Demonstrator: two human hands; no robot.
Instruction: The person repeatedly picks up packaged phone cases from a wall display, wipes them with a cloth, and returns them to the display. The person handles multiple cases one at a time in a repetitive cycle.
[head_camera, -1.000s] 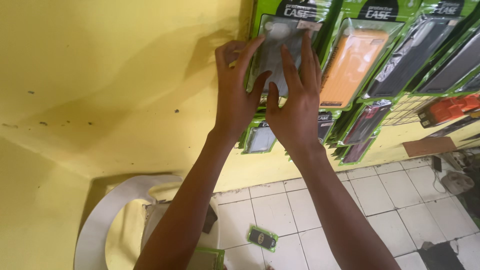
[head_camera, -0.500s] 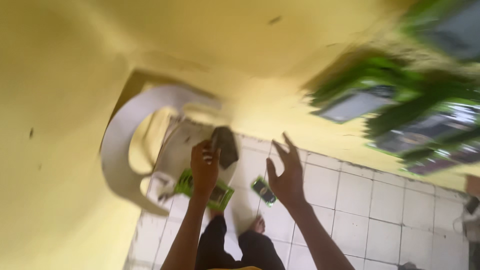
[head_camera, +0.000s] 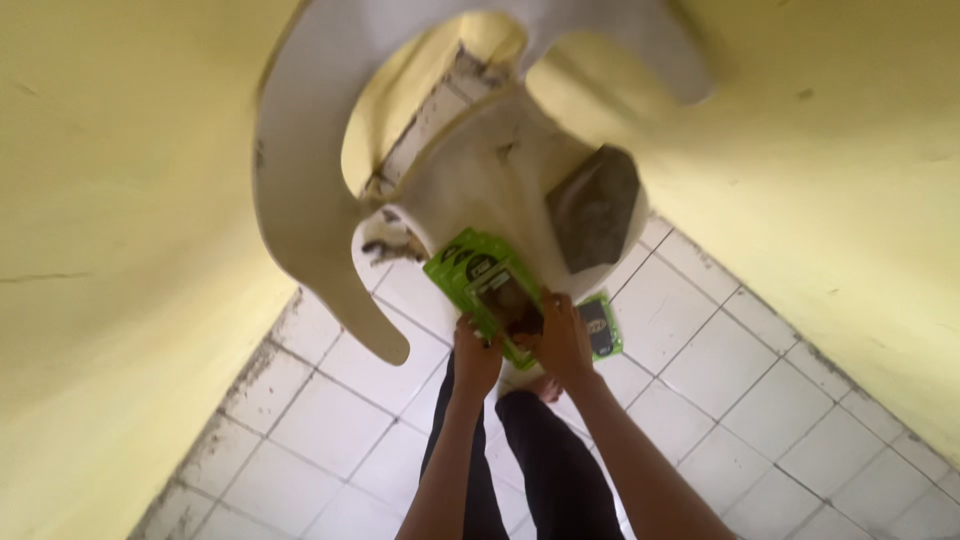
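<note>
Green packet (head_camera: 487, 283) rests on front edge of white plastic chair (head_camera: 300, 190), w/ left hand (head_camera: 476, 358) and right hand (head_camera: 562, 340) both closed on its near end. Dark pouch (head_camera: 594, 208) on chair seat behind packet. Second green packet (head_camera: 602, 326) on tiled floor (head_camera: 720, 360), just right of right hand.

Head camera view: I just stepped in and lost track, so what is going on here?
A person stands on a white tiled floor in a yellow-walled corner, both hands on green packaged items stacked on a white plastic chair. The left hand and right hand grip the top green flat package. Another green package lies beside the right hand.
</note>
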